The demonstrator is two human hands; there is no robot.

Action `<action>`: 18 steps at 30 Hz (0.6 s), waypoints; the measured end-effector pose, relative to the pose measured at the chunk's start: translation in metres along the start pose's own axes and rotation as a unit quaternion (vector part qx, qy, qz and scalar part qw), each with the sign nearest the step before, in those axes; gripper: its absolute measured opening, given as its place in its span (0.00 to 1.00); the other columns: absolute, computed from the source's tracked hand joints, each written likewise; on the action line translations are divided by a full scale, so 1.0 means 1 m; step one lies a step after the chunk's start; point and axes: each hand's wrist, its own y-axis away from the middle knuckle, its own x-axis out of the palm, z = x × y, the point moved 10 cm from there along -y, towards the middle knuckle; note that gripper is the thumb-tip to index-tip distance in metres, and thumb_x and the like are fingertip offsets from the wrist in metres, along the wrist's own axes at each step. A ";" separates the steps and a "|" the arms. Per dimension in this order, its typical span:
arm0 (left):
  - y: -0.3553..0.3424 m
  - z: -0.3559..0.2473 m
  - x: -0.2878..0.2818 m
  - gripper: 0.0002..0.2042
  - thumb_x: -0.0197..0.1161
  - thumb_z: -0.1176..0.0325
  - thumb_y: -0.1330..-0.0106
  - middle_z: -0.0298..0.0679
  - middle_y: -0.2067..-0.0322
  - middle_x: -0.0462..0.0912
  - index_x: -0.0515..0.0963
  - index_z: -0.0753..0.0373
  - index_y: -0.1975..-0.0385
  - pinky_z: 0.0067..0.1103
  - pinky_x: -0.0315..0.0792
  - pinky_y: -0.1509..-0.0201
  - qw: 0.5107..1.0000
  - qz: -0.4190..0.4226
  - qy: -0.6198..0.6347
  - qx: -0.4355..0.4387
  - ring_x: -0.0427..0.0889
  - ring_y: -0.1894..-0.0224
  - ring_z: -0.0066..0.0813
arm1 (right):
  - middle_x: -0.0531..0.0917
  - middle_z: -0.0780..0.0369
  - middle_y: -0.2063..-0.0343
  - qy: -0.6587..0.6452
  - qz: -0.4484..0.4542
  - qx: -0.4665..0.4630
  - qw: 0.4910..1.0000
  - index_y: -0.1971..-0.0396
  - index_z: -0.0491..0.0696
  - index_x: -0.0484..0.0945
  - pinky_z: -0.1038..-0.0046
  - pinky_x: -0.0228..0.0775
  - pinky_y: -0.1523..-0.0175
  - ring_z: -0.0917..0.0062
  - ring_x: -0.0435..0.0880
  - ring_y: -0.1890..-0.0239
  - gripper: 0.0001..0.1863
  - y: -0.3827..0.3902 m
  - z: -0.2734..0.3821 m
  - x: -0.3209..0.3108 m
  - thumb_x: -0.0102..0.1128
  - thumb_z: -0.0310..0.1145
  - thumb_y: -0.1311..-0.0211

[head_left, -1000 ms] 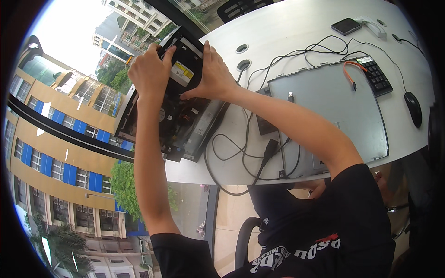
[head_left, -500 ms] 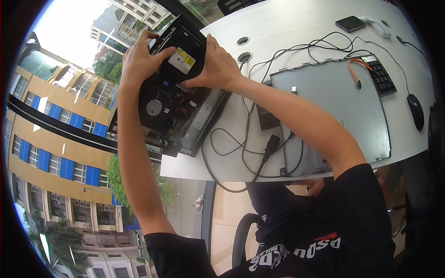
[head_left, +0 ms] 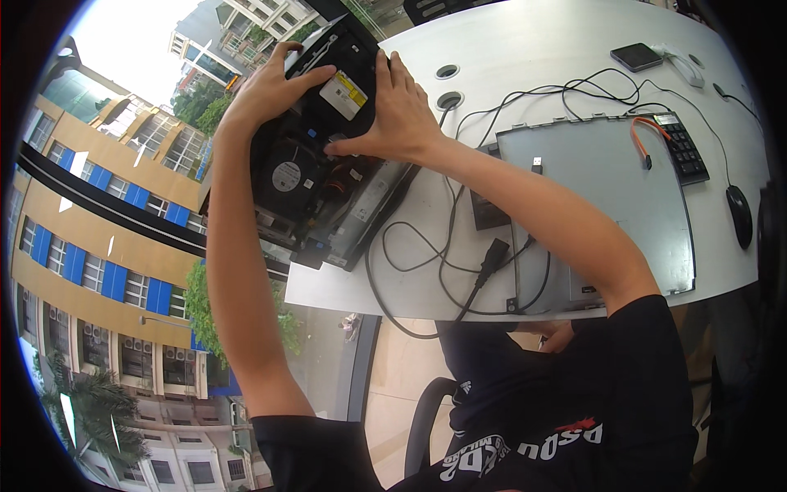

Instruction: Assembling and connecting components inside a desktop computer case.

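Note:
An opened desktop computer [head_left: 270, 221] lies at the left end of the table, its insides bare. A round black fan [head_left: 287, 176] shows in its middle, and a black drive bay with a yellow-and-white label [head_left: 343, 96] fills its far end. My left hand [head_left: 266, 94] grips the far left edge, thumb over the bay and fingers around the outside. Across the bay's right side lies my right hand [head_left: 402, 119], fingers along its edge and thumb pressed near the inner end. Both hands are closed around this part; the fingertips' undersides are hidden.
A flat grey metal cover panel [head_left: 590, 197] lies right of the computer, carrying an orange cable [head_left: 639, 135]. Black cords and a power plug [head_left: 492, 258] loop between them. Beyond are a keypad [head_left: 684, 152], a mouse [head_left: 739, 217] and a phone [head_left: 636, 56]. A window borders the left.
The whole view has shifted slightly, so the computer and table sit a bit further right in the picture. My hands keep nearly the same hold on the drive bay end.

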 end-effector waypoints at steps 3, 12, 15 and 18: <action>-0.001 -0.001 0.002 0.44 0.70 0.38 0.40 0.58 0.45 0.81 0.65 0.59 0.29 0.33 0.76 0.42 0.999 0.016 0.026 -0.009 0.85 0.48 0.43 | 0.54 0.32 0.28 0.004 -0.040 -0.008 0.999 0.25 0.29 0.40 0.42 0.55 0.26 0.43 0.56 0.24 0.84 -0.009 0.009 -0.003 0.78 0.74 0.67; 0.002 -0.004 0.000 0.45 0.69 0.36 0.40 0.62 0.41 0.79 0.65 0.59 0.29 0.36 0.71 0.34 1.000 0.003 -0.001 -0.005 0.81 0.39 0.51 | 0.71 0.36 0.40 -0.005 -0.048 -0.024 0.999 0.28 0.25 0.43 0.60 0.75 0.36 0.48 0.76 0.37 0.81 -0.028 0.009 -0.018 0.79 0.70 0.65; 0.002 -0.002 0.000 0.46 0.69 0.35 0.41 0.62 0.42 0.79 0.65 0.59 0.29 0.35 0.71 0.35 1.000 0.017 -0.003 -0.019 0.81 0.40 0.50 | 0.73 0.36 0.42 -0.010 -0.039 -0.015 0.999 0.28 0.23 0.44 0.63 0.79 0.40 0.50 0.80 0.40 0.80 -0.029 0.009 -0.019 0.80 0.69 0.66; 0.002 -0.003 0.000 0.46 0.70 0.35 0.42 0.62 0.43 0.80 0.66 0.59 0.29 0.35 0.72 0.36 1.000 0.005 -0.015 -0.017 0.82 0.41 0.50 | 0.73 0.36 0.42 -0.016 -0.027 -0.006 1.000 0.29 0.23 0.45 0.64 0.80 0.42 0.51 0.81 0.42 0.80 -0.030 0.008 -0.020 0.80 0.69 0.67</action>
